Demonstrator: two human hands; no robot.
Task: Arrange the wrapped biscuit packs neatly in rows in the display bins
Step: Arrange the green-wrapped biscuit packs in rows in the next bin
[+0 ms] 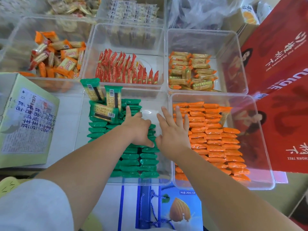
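A pale green box (28, 117) lies on the left of the bench (66, 127). Next to it is a clear bin (133, 180) with green packs (133, 157) standing in neat rows. Three loose packs (106, 105) sit on top at the far end. The left hand (138, 129) rests on the green rows. Its fingers (128, 111) bend down over them, and I cannot tell if they grip any. The right hand (173, 130) is just beside it, fingers wide and straight, holding nothing. Further right, orange packs (216, 139) fill another bin (216, 185).
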